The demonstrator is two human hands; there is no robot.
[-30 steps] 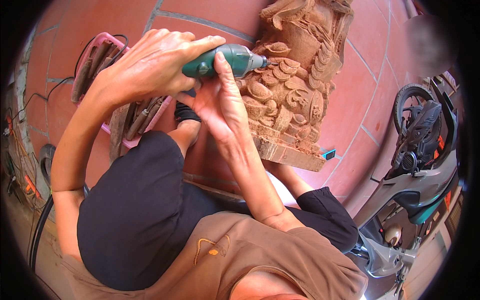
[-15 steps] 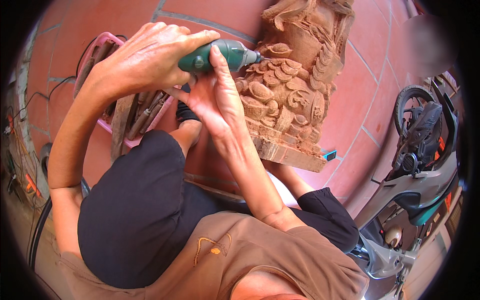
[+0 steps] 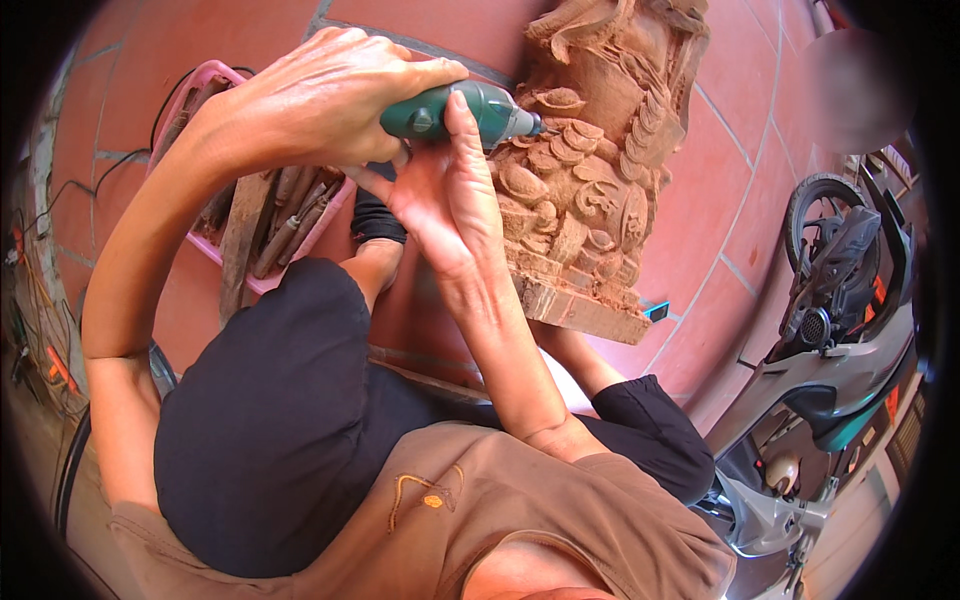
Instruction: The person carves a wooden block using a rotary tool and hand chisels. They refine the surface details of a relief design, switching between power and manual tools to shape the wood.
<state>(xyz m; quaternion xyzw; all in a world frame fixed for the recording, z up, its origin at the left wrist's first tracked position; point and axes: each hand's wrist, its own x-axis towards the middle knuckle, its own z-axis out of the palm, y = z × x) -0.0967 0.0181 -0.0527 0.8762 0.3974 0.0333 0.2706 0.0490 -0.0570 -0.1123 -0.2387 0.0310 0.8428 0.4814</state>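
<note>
Rightward, tiled floor [image 3: 722, 190] separates carving [image 3: 592, 190] from motorbike [image 3: 866, 346].

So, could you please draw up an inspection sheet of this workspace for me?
Surface: red tiled floor with grey joints.
Job's things: carved wooden figure; green power tool, its tip at the carving, contact unclear.
Clutter: pink basket of long brown tools; wooden bar at its edge; small blue-edged device near the figure's base.
Hands: left hand grips the tool from above; right hand holds it, thumb along its side.
Cables: thin black cable beside the basket.
Surroundings: grey motorbike at right.
</note>
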